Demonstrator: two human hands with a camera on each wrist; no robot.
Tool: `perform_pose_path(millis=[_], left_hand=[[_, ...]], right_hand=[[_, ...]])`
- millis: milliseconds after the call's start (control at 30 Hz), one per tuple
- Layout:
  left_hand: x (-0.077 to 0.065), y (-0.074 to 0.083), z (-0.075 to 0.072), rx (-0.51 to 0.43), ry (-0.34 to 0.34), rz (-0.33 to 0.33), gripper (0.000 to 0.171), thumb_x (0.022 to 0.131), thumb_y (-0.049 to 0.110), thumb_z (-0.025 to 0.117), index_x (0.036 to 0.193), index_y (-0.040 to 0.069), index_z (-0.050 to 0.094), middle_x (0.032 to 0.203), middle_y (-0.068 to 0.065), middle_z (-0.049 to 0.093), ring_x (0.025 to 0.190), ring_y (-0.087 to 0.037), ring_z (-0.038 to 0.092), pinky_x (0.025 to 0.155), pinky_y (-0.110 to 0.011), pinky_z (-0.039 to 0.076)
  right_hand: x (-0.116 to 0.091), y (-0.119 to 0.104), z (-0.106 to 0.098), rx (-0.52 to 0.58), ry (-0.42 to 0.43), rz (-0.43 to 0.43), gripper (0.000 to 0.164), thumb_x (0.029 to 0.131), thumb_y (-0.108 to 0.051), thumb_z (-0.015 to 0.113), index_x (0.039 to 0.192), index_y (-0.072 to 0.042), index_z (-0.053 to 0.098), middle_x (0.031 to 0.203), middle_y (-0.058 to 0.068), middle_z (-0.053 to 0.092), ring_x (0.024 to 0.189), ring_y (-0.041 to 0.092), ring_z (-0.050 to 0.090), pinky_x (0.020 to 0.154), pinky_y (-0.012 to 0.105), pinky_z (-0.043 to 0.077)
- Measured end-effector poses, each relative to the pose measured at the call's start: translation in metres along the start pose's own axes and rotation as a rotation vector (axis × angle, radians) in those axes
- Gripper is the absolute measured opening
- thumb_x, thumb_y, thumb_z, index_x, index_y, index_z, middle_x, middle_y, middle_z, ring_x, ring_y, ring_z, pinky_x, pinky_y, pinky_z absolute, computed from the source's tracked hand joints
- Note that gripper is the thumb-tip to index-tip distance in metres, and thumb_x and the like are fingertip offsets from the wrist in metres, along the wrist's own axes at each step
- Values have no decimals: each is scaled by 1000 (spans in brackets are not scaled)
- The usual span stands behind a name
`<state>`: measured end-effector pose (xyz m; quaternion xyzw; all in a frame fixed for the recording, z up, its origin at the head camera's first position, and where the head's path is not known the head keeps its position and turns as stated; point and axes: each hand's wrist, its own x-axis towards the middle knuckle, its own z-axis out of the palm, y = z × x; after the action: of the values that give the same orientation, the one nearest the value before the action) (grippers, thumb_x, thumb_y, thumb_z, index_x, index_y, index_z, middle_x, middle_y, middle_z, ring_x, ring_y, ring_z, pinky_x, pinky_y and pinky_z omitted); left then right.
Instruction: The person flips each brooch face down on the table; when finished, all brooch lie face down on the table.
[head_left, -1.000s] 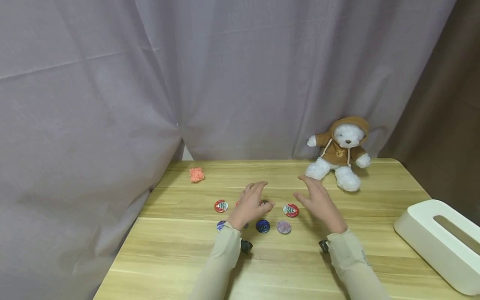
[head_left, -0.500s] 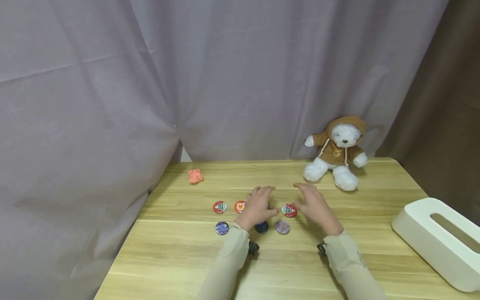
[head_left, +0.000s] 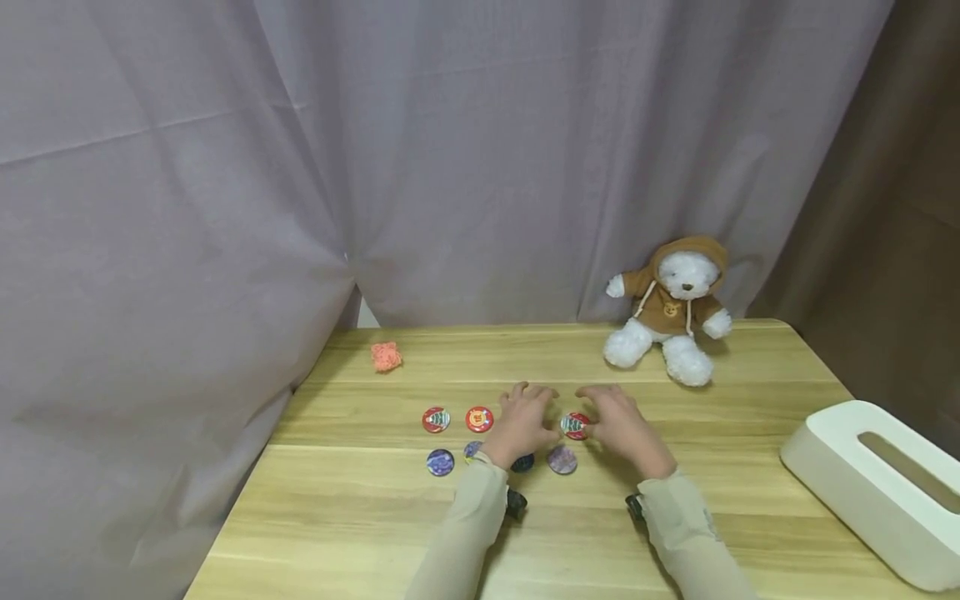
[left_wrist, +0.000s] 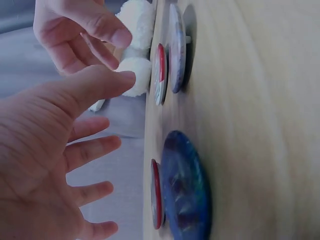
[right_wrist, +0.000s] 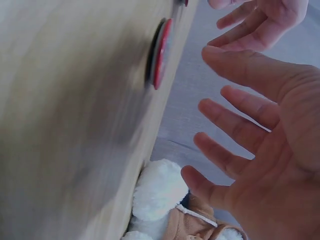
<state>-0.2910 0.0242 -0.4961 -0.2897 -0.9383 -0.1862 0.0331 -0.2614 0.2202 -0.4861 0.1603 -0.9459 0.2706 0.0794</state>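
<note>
Round badges lie in two rows on the wooden table (head_left: 360,517). Over the back row's right half, my left hand (head_left: 521,423) hovers with fingers spread, hiding a badge under it. Its wrist view shows a glossy blue badge (left_wrist: 185,187) below the palm. My right hand (head_left: 618,421) is beside the red-rimmed tree badge (head_left: 574,427), its thumb near the edge. In the right wrist view its fingers (right_wrist: 230,120) are apart and hold nothing. A pale purple badge (head_left: 562,459) is in front. Farther left are another tree badge (head_left: 436,420), an orange-red badge (head_left: 479,419) and a violet badge (head_left: 440,462).
A white teddy bear (head_left: 671,312) in a brown hoodie sits at the back right. A white slotted box (head_left: 840,475) stands on the right edge. At the back left lies a coral crocheted piece (head_left: 386,357). Grey curtain (head_left: 480,167) hangs behind.
My left hand has moved right, uncovering the orange-red badge and part of a front-row one. The right hand has shifted slightly left and nearer me, narrowing the gap between them. The view shifts a little.
</note>
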Motion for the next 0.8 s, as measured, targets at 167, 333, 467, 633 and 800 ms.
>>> perform_pose_path(millis=[167, 333, 467, 633, 800], left_hand=[[0, 1, 5, 6, -19, 2, 63, 79, 30, 84, 136, 15, 61, 143, -2, 58, 139, -39, 40, 107, -67, 29], [3, 5, 8, 25, -35, 23, 61, 78, 28, 85, 134, 15, 64, 139, -1, 62, 137, -40, 43, 105, -69, 29], [5, 8, 9, 47, -43, 27, 57, 77, 26, 86, 130, 17, 67, 130, 2, 67, 133, -38, 48, 103, -66, 33], [7, 12, 10, 63, -54, 25, 51, 78, 25, 86, 125, 20, 70, 118, 6, 71, 127, -32, 53, 101, -61, 35], [8, 13, 13, 52, -64, 19, 48, 78, 23, 87, 123, 21, 72, 118, 8, 71, 120, -25, 55, 101, -57, 35]], right_hand=[[-2, 3, 5, -6, -15, 10, 56, 68, 2, 82, 121, 8, 64, 126, 27, 63, 118, 47, 52, 99, 66, 36], [-1, 6, 8, -32, -16, -1, 50, 63, 3, 84, 110, 6, 68, 114, 23, 68, 108, 43, 56, 92, 64, 42], [1, 7, 10, -53, -35, -17, 38, 62, 3, 85, 97, 1, 70, 99, 14, 69, 97, 38, 56, 83, 59, 45], [3, 6, 11, -58, -45, -42, 32, 62, 5, 84, 89, -4, 69, 89, 8, 67, 89, 33, 55, 76, 54, 46], [4, 5, 11, -60, -65, -25, 32, 62, 6, 83, 89, -5, 70, 85, 6, 66, 86, 31, 55, 75, 53, 46]])
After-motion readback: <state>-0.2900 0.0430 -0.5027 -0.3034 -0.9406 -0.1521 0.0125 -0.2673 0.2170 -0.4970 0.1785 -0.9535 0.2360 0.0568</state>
